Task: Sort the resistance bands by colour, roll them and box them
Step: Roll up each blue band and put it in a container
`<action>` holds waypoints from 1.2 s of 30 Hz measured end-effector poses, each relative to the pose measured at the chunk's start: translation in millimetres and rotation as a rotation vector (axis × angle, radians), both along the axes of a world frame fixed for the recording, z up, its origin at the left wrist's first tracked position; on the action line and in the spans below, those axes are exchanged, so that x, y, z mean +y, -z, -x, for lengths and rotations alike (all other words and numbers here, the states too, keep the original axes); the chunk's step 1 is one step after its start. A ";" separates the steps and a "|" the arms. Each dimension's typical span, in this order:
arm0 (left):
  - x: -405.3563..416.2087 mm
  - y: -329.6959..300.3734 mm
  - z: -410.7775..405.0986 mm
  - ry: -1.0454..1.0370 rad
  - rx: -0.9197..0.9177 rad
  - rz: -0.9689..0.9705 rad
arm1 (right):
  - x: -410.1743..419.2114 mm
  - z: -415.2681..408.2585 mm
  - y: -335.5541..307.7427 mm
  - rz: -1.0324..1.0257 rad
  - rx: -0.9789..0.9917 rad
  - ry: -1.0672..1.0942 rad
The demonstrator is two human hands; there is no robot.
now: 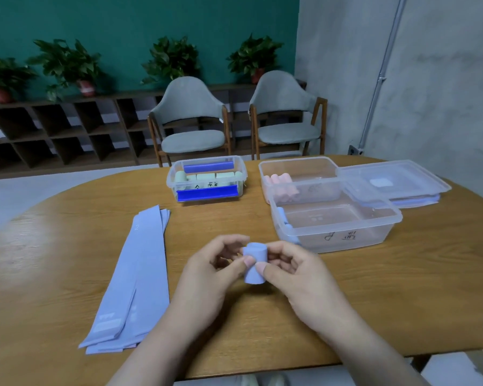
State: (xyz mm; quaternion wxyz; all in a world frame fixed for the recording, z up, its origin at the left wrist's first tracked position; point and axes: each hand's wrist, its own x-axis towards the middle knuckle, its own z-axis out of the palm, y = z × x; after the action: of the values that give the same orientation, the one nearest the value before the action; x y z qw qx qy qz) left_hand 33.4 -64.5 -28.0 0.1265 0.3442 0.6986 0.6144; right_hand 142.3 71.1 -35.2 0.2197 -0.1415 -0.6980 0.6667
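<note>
From the head view, a rounded wooden surface [67, 246] fills the lower half, with a pale floor beyond it. Behind stand two grey upholstered chairs [191, 121], a low dark cubby shelf [53, 129] carrying potted plants [67, 65], a teal wall, and a grey concrete wall with a conduit running down it on the right.

Handwritten marks show on the front walls of the clear boxes, but they are too blurred to read. A small "2" is printed near the far end of the flat bands.

The left hand [207, 277] and right hand [299, 280] meet over the middle of the surface, fingers curled, each pinching a side of a rolled blue band [254, 263] held upright between them. To the left lies a stack of flat blue bands [140, 280], spread lengthwise. At the far side sits a box with blue clips [207, 179] holding pale green rolls. To the right, a clear box [299, 174] holds pink rolls, and touching its near side a second clear box [335, 224] has blue rolls at its left end. Clear lids [393, 182] are stacked further right.
</note>
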 end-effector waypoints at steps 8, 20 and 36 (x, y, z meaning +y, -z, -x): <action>74.4 -3.2 4.1 -0.032 0.024 -0.202 | 60.9 -15.6 -86.2 -0.251 -0.087 0.191; 94.0 34.6 20.2 -0.010 0.395 0.072 | 131.6 70.1 -70.8 -0.965 -1.074 0.085; 97.0 39.2 25.1 0.027 0.347 0.111 | 132.3 83.0 -65.8 -0.934 -1.272 -0.058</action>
State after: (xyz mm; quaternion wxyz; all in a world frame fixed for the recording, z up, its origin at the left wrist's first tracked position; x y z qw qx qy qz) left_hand 8.3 32.6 -67.2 0.0311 0.4467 0.7380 0.5047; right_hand 59.3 203.4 30.6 -0.2027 -0.3704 -0.9008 0.1013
